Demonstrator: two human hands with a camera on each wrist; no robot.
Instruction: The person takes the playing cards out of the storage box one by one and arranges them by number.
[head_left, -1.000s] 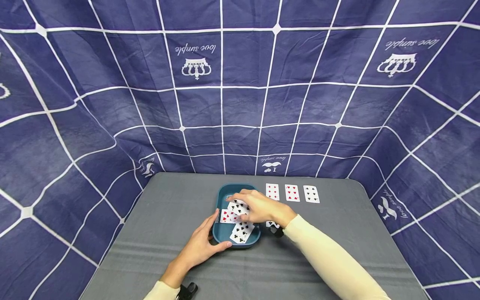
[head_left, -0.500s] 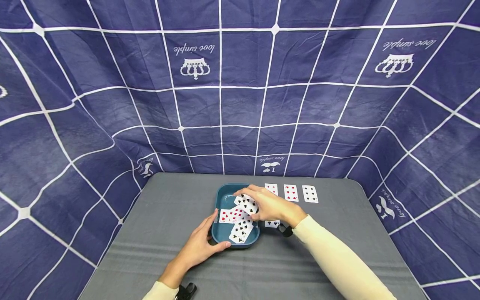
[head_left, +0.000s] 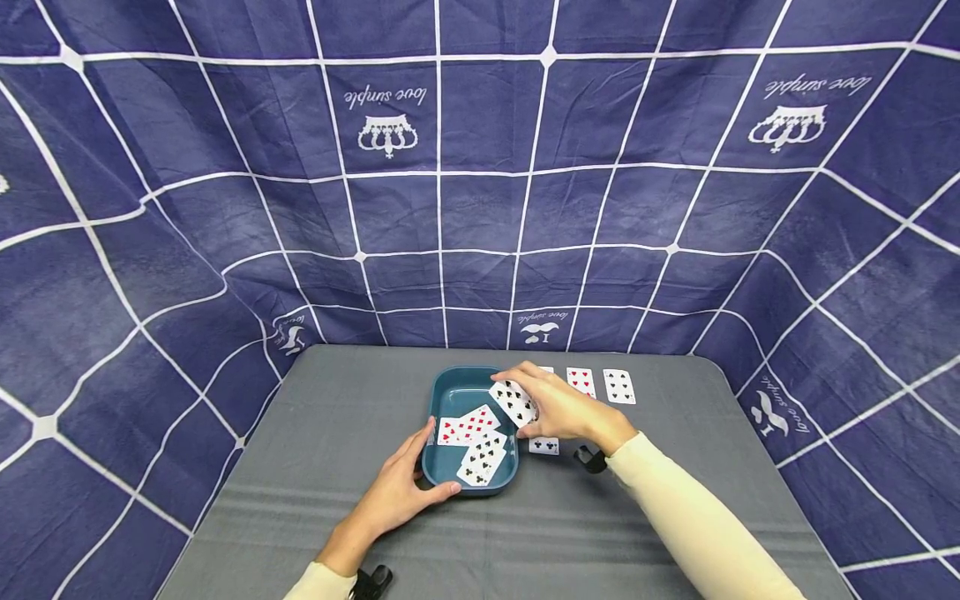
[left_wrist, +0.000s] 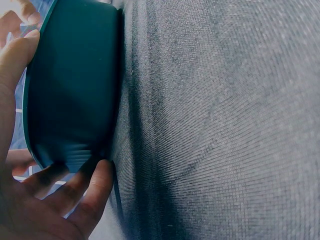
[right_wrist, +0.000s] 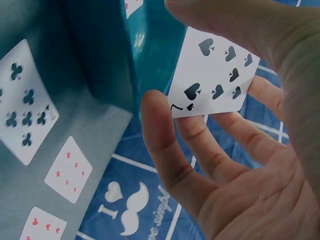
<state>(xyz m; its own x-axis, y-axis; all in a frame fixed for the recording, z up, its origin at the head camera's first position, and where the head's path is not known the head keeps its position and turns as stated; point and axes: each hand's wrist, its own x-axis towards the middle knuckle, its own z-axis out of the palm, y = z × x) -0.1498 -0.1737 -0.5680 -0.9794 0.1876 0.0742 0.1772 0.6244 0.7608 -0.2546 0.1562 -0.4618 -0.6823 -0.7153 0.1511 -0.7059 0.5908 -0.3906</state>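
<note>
A seven of spades (right_wrist: 215, 72) is pinched by its edges between the thumb and fingers of my right hand (head_left: 558, 407). In the head view it tilts above the right rim of a blue-green tray (head_left: 442, 385). Inside the tray lie a hearts card (head_left: 447, 432), a diamonds card (head_left: 478, 423) and overlapping black-suit cards (head_left: 483, 458). My left hand (head_left: 401, 492) holds the tray's near left corner. In the left wrist view its thumb lies on the rim, and its fingertips touch the outer wall.
Right of the tray, a clubs card (right_wrist: 27, 112) lies on the grey tabletop, partly behind my right hand in the head view. Along the back are a diamonds card (right_wrist: 69, 169), a hearts card (head_left: 581, 382) and a black-suit card (head_left: 619, 387). Blue patterned cloth (head_left: 480, 208) surrounds the table.
My right hand has lifted the seven of spades off the other cards and moved it right, to the tray's right rim. The left hand and tray have stayed in place.
</note>
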